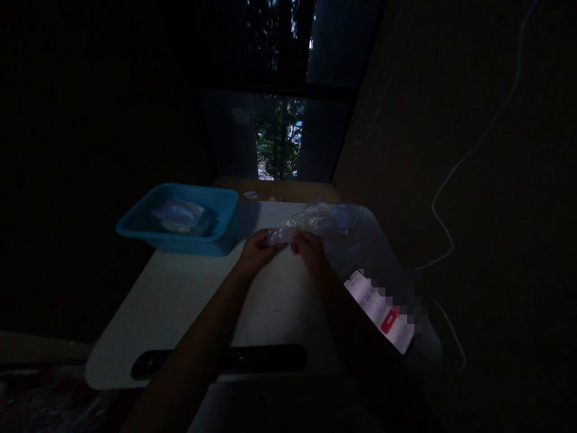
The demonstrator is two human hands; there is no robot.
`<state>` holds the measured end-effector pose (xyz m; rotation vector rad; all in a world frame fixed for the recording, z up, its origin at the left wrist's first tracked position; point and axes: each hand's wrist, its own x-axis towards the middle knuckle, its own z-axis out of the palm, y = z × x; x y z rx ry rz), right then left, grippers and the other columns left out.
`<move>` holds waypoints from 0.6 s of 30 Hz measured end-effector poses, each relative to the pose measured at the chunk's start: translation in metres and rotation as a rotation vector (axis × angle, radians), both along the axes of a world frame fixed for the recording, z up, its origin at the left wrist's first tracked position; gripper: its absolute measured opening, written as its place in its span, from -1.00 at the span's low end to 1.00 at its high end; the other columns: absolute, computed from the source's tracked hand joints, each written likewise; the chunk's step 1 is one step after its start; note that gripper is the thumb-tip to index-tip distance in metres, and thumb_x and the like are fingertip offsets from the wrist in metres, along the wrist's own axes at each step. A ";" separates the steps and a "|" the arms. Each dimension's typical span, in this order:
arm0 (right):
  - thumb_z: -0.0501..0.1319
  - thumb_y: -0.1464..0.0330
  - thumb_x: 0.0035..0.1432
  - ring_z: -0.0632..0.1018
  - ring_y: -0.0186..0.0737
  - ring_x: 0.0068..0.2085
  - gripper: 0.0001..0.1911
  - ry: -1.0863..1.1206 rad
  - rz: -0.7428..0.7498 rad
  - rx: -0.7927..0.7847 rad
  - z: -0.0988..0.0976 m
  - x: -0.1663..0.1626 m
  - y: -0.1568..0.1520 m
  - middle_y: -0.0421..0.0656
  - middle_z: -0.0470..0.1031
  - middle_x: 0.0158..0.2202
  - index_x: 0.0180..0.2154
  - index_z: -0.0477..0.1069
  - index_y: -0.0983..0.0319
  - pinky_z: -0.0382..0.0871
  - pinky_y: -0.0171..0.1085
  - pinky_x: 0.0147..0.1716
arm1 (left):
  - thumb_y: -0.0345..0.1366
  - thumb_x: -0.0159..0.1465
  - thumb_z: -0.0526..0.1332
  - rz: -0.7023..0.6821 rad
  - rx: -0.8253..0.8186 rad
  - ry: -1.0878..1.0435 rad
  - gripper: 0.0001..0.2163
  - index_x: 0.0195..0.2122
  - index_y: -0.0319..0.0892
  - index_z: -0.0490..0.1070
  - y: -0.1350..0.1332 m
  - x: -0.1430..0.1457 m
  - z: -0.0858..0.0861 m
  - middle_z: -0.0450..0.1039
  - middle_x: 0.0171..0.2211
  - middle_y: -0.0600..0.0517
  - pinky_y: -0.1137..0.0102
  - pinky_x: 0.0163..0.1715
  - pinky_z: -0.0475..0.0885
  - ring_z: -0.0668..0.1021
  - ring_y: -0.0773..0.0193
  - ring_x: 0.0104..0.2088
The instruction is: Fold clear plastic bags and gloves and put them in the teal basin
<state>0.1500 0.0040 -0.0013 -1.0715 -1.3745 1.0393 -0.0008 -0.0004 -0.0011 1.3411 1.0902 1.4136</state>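
Both my hands meet over the far middle of a white table (180,300), holding a clear plastic bag (283,234) between them. My left hand (258,252) grips the bag's left end, fingers closed on it. Fingers curled, my right hand (309,246) pinches it a little to the right. More crinkled clear plastic (327,218) lies just behind and to the right of my right hand. Whether it is the same piece, I cannot tell in the dim light. The bag's contents, if any, cannot be made out.
A blue plastic basin (193,245) stands at the back left, with a plastic-wrapped pale item (180,215) in it. A lit phone (376,310) lies on the right side. A white cable (444,180) runs down the right wall. Beyond the table is a window (279,138).
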 end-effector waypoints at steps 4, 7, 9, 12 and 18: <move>0.14 0.13 -0.10 0.29 -0.40 -0.56 -0.69 0.013 0.016 -0.001 0.001 0.000 0.001 -0.26 0.27 -0.62 -0.62 0.29 0.23 0.17 -0.36 -0.53 | -0.12 -0.18 0.36 0.039 0.100 0.010 -0.74 -0.57 -0.21 0.49 0.003 -0.002 0.001 0.36 -0.08 -0.12 0.40 -0.24 0.34 0.41 0.16 -0.11; 0.21 0.18 -0.19 0.33 -0.38 -0.45 -0.75 -0.015 0.038 0.078 0.004 0.001 0.000 -0.24 0.30 -0.50 -0.62 0.30 0.23 0.19 -0.37 -0.46 | -0.06 -0.15 0.33 0.003 -0.009 -0.053 -0.69 -0.52 -0.23 0.49 0.001 -0.003 0.001 0.45 -0.28 -0.08 0.42 -0.40 0.35 0.47 0.24 -0.31; 0.21 0.20 -0.19 0.30 -0.39 -0.46 -0.74 -0.049 0.044 0.095 0.005 0.001 -0.001 -0.26 0.27 -0.54 -0.66 0.27 0.24 0.16 -0.38 -0.46 | -0.05 -0.16 0.33 -0.034 -0.121 -0.076 -0.67 -0.57 -0.25 0.45 -0.001 -0.002 0.001 0.42 -0.53 0.02 0.47 -0.57 0.28 0.41 0.35 -0.54; 0.18 0.20 -0.14 0.20 -0.43 -0.57 -0.70 -0.082 0.043 0.011 0.006 0.001 -0.003 -0.31 0.13 -0.67 -0.70 0.21 0.23 0.07 -0.38 -0.57 | -0.06 -0.17 0.33 -0.062 -0.212 -0.078 -0.67 -0.65 -0.26 0.36 -0.005 -0.001 0.002 0.25 -0.73 0.14 0.52 -0.69 0.11 0.25 0.48 -0.71; 0.17 0.14 -0.14 0.13 -0.47 -0.66 -0.69 0.004 0.026 -0.113 0.008 -0.002 -0.005 -0.34 0.08 -0.74 -0.66 0.23 0.23 -0.03 -0.39 -0.66 | -0.11 -0.16 0.31 -0.135 -0.213 -0.243 -0.71 -0.63 -0.26 0.36 -0.004 0.001 0.002 0.29 -0.70 0.11 0.49 -0.66 0.18 0.30 0.44 -0.69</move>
